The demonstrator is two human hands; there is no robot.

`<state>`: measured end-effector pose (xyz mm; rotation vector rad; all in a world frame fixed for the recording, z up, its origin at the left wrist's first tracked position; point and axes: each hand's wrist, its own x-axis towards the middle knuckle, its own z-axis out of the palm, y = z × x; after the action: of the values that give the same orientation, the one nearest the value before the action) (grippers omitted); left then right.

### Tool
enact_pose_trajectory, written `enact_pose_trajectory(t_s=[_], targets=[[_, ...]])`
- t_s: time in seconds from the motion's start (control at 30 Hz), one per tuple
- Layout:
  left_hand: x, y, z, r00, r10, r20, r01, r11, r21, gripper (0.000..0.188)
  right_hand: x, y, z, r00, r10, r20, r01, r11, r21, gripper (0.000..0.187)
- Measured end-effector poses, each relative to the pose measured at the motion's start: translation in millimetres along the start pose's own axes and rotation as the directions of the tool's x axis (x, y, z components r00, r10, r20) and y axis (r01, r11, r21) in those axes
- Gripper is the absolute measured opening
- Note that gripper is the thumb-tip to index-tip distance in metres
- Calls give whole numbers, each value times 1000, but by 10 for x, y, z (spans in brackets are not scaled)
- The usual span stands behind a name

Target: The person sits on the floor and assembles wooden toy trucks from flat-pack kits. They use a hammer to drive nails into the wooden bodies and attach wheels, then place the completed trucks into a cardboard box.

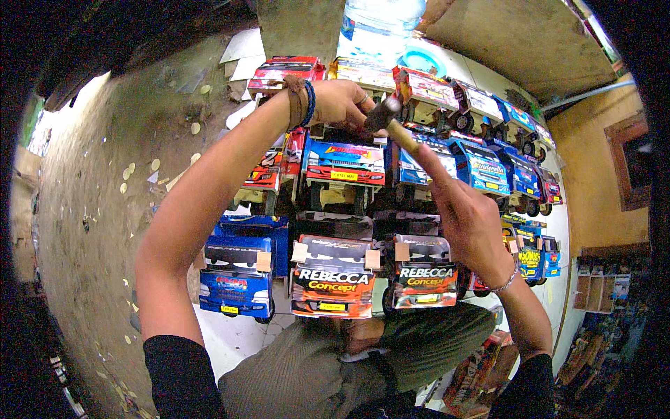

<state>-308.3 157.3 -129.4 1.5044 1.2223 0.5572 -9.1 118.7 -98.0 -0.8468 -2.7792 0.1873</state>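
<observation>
My right hand (469,223) is closed round the handle of a small hammer, its index finger stretched along the wood. The dark hammer head (380,117) is beside the fingers of my left hand (336,103). These fingers bend down, pressed together, above the back of a blue toy truck (345,162) with a red front; what they pinch, if anything, is hidden. In the front row before me stand a dark blue toy truck (236,276) and two black-and-orange toy trucks, one in the middle (332,276) and one to its right (424,274).
More toy trucks stand in rows, including a red one (286,73) at the far left and blue ones (481,167) at right. A large water bottle (380,28) and a light blue basin (424,61) are behind. Paper scraps (195,158) litter the floor at left.
</observation>
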Motion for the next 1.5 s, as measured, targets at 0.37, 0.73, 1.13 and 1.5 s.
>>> enact_pose_trajectory(t_s=[0.37,0.73,1.13,1.5], targets=[[24,23,-19,1000,-1,-8,2,979,203,35,-22,-34,-117,1000,5,-26,-4,1000,23,64],[52,158,46,971,-239,-20,240,968,72,29,-1305,129,-801,695,422,-582,-148,876,458,41],[138,41,-126,981,-192,-20,192,964,183,15,-4255,943,-1178,236,903,-358,-854,369,368,31],[-45,337,183,952,-268,-150,275,961,28,22,-5589,1794,365,66,970,236,-727,209,-655,17]])
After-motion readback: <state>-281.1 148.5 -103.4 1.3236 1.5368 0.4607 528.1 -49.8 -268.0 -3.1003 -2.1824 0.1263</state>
